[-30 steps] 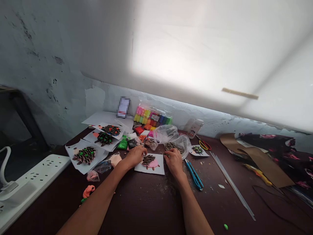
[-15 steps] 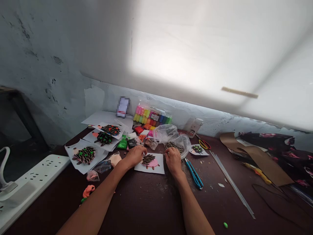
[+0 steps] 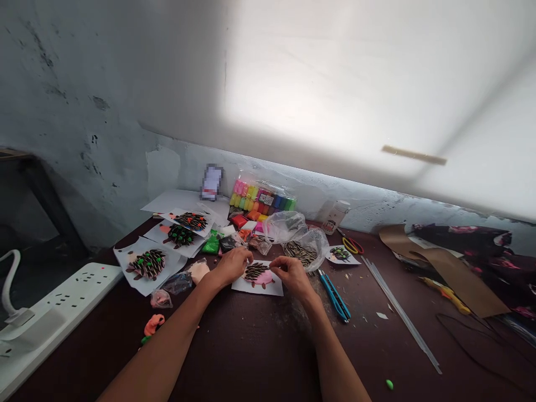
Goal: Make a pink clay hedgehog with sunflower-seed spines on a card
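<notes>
From my remote view, the pink clay hedgehog [image 3: 264, 277] lies on its white card [image 3: 274, 289] between the two hands, its long axis running roughly left to right, dark spines over the upper left and bare pink at the right. The right hand [image 3: 295, 274] is nearer that bare end: its fingertips are over the card's upper right part, so the pink lies just to their left and towards me. I see its thumb and index finger drawn close together, but can't tell whether anything is pinched. The left hand [image 3: 231, 266] is at the card's left edge, fingers curled; I can't make out their grip. Against the earlier frames, the right hand has moved left from beside the striped seeds [image 3: 299, 253]; the left has barely shifted.
</notes>
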`<state>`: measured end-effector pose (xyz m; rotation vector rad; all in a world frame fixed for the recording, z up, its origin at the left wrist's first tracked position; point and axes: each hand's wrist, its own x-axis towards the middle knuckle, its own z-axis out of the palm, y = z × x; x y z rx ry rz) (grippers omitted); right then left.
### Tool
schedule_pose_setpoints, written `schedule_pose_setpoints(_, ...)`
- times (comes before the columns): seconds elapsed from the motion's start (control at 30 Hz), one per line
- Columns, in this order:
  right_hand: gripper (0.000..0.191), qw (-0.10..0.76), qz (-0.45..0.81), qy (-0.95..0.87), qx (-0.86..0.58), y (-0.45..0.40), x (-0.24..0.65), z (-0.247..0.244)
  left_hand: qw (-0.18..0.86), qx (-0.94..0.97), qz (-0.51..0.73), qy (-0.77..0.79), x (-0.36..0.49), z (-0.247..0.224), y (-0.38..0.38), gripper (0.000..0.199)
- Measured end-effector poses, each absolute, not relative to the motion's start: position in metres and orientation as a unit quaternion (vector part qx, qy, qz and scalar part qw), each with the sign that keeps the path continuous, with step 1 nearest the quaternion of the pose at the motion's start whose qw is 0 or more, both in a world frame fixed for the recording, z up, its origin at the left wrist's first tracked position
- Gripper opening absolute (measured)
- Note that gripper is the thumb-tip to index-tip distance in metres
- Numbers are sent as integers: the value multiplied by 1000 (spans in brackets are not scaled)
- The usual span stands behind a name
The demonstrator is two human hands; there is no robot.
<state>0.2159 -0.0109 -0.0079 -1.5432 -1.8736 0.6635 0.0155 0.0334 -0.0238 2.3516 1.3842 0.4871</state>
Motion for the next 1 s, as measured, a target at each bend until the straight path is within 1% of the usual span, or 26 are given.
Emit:
schedule_pose_setpoints(0.13,11,266,232,-729,-586,-12,214,-5,176,835,176,490,15,-26,35,27)
schedule_pose_setpoints(0.3,13,236,181,-750,-591,-12,210,-6,172,835,183,490,15,-30,36,26)
schedule_pose_setpoints(0.7,10,228,138,-752,-603,-12,203,-15,177,835,179,490,15,-28,36,27)
schedule_pose_setpoints(1.0,11,219,132,-750,-611,-14,199,-15,177,836,181,486,15,-25,34,28)
